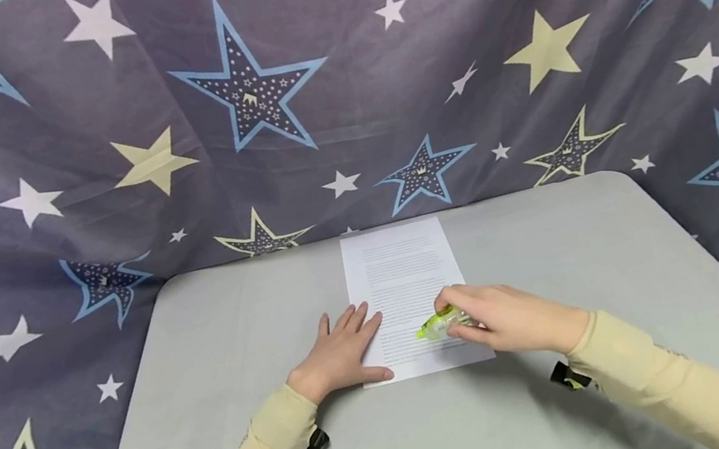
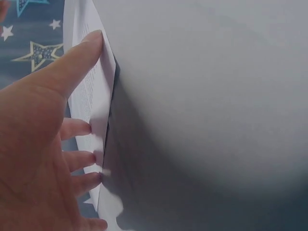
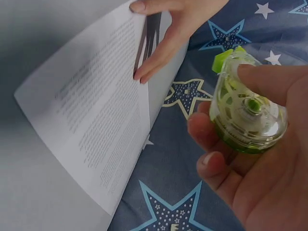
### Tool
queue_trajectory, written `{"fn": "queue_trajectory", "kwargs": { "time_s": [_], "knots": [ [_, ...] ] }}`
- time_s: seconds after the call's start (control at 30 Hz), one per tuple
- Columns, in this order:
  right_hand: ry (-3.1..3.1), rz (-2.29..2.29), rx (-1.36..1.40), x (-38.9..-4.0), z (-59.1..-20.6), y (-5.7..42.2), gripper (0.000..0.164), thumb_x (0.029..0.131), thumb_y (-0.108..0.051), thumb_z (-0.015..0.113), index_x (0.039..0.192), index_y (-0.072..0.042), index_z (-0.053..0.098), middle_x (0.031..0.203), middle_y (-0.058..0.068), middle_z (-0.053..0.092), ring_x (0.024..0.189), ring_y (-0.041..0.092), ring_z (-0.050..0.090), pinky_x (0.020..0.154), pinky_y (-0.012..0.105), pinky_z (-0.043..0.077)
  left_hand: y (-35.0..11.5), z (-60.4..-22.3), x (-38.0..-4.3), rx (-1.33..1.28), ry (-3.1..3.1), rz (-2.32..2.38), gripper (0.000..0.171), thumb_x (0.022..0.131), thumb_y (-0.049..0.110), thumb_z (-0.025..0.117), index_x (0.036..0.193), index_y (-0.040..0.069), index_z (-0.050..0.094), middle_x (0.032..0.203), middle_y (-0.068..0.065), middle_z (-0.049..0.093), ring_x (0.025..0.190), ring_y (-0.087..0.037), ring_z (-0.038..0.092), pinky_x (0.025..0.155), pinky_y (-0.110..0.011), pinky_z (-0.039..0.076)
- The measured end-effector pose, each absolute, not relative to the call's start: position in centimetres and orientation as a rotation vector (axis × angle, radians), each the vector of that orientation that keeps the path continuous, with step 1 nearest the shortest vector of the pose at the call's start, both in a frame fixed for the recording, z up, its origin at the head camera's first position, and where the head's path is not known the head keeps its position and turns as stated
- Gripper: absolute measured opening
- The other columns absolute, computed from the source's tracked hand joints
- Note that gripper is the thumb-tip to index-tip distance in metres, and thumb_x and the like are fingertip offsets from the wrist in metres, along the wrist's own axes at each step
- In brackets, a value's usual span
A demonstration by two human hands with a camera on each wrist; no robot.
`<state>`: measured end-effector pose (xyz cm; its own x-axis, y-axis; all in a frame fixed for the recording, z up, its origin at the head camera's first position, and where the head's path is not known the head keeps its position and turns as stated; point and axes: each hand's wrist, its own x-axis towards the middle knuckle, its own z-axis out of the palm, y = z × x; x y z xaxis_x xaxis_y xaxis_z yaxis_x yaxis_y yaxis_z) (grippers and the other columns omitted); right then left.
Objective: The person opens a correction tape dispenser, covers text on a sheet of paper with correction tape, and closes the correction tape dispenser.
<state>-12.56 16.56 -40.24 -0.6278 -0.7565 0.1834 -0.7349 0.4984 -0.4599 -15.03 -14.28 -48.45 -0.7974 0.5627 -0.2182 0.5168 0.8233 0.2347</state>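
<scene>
A printed sheet of paper (image 1: 403, 265) lies on the grey table, its lines of text facing up. My left hand (image 1: 342, 352) rests spread at the sheet's left edge, with thumb and fingertips touching the paper. Between thumb and fingers, my right hand (image 1: 516, 313) grips a clear and green correction tape dispenser (image 3: 248, 108) over the lower right part of the sheet. The green tip (image 1: 420, 333) points left toward the text. In the right wrist view the dispenser's reel shows through its clear case, and the tip appears raised off the page.
The grey table (image 1: 237, 310) reaches out around the sheet on all sides. Behind it and along both sides hangs a dark curtain (image 1: 368, 110) printed with stars. Dark wrist devices (image 1: 569, 375) sit under both cream sleeves (image 1: 653, 373).
</scene>
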Motion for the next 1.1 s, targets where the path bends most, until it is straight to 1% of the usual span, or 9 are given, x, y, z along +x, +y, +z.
{"fn": "queue_trajectory", "kwargs": {
  "time_s": [0.2, 0.37, 0.57, 0.7, 0.8, 0.9, 1.0, 1.07, 1.1],
  "knots": [
    [2.748, -0.762, -1.334, -13.4, -40.2, 16.9, 0.022, 0.101, -0.018, 0.070, 0.118, -0.015, 0.057, 0.097, -0.007, 0.063, 0.067, 0.002, 0.052, 0.065, 0.026, 0.050, -14.3, -48.2, -14.3, 0.844, 2.727, 0.221, 0.100, 0.084, 0.064, 0.077, 0.159, 0.008, 0.042, 0.167, -0.022, 0.031, 0.154, -0.043, 0.029, 0.115, -0.077, 0.017],
    [2.759, -0.731, -1.348, -13.6, -40.7, 17.0, 0.021, 0.101, -0.018, 0.070, 0.117, -0.014, 0.057, 0.096, -0.007, 0.062, 0.064, 0.001, 0.048, 0.063, 0.025, 0.048, -14.3, -48.1, -13.6, 0.842, 2.730, 0.214, 0.099, 0.085, 0.063, 0.077, 0.159, 0.007, 0.042, 0.167, -0.022, 0.032, 0.153, -0.043, 0.029, 0.114, -0.077, 0.020],
    [2.743, -0.727, -1.362, -13.7, -41.3, 16.8, 0.020, 0.101, -0.017, 0.070, 0.116, -0.014, 0.057, 0.098, -0.008, 0.064, 0.069, 0.003, 0.052, 0.065, 0.026, 0.049, -14.5, -48.4, -13.0, 0.847, 2.741, 0.280, 0.101, 0.085, 0.066, 0.075, 0.159, 0.006, 0.041, 0.167, -0.023, 0.030, 0.155, -0.044, 0.024, 0.114, -0.079, 0.014],
    [2.707, -0.748, -1.324, -14.6, -41.3, 16.6, 0.026, 0.101, -0.016, 0.069, 0.123, -0.014, 0.055, 0.088, -0.008, 0.064, 0.066, 0.003, 0.052, 0.063, 0.026, 0.049, -14.9, -48.6, -13.6, 0.826, 2.808, 0.363, 0.095, 0.090, 0.063, 0.071, 0.158, 0.005, 0.042, 0.166, -0.026, 0.030, 0.155, -0.045, 0.023, 0.115, -0.079, 0.011],
    [2.682, -0.768, -1.299, -16.0, -41.0, 16.4, 0.032, 0.101, -0.014, 0.069, 0.130, -0.014, 0.056, 0.085, -0.006, 0.068, 0.063, 0.002, 0.052, 0.061, 0.026, 0.049, -15.1, -48.1, -15.1, 0.796, 2.879, 0.396, 0.084, 0.094, 0.055, 0.072, 0.155, 0.004, 0.046, 0.162, -0.025, 0.038, 0.152, -0.045, 0.031, 0.115, -0.076, 0.018],
    [2.669, -0.771, -1.307, -17.8, -40.6, 16.1, 0.033, 0.100, -0.012, 0.070, 0.131, -0.015, 0.059, 0.089, -0.004, 0.072, 0.065, 0.003, 0.054, 0.063, 0.027, 0.050, -15.1, -47.3, -17.2, 0.787, 2.912, 0.382, 0.074, 0.093, 0.047, 0.076, 0.149, 0.003, 0.054, 0.152, -0.022, 0.051, 0.142, -0.042, 0.046, 0.112, -0.068, 0.033],
    [2.655, -0.769, -1.317, -19.5, -40.3, 15.6, 0.028, 0.101, -0.015, 0.070, 0.128, -0.015, 0.062, 0.096, -0.003, 0.075, 0.071, 0.003, 0.060, 0.068, 0.029, 0.052, -15.0, -46.9, -19.5, 0.791, 2.930, 0.346, 0.066, 0.092, 0.044, 0.079, 0.142, 0.004, 0.061, 0.136, -0.018, 0.062, 0.125, -0.037, 0.058, 0.100, -0.057, 0.048],
    [2.643, -0.776, -1.311, -20.7, -40.3, 15.2, 0.027, 0.101, -0.019, 0.071, 0.126, -0.015, 0.064, 0.097, -0.003, 0.076, 0.070, 0.004, 0.060, 0.068, 0.030, 0.053, -14.9, -46.9, -21.0, 0.776, 2.934, 0.333, 0.066, 0.091, 0.045, 0.080, 0.139, 0.005, 0.062, 0.129, -0.017, 0.064, 0.119, -0.036, 0.061, 0.093, -0.054, 0.052],
    [2.637, -0.780, -1.309, -21.2, -40.4, 14.9, 0.026, 0.101, -0.021, 0.071, 0.125, -0.015, 0.064, 0.098, -0.004, 0.076, 0.070, 0.004, 0.061, 0.069, 0.030, 0.053, -14.9, -46.8, -21.6, 0.759, 2.933, 0.326, 0.069, 0.090, 0.048, 0.080, 0.140, 0.004, 0.062, 0.130, -0.018, 0.063, 0.120, -0.037, 0.060, 0.093, -0.055, 0.052]
  ]
}}
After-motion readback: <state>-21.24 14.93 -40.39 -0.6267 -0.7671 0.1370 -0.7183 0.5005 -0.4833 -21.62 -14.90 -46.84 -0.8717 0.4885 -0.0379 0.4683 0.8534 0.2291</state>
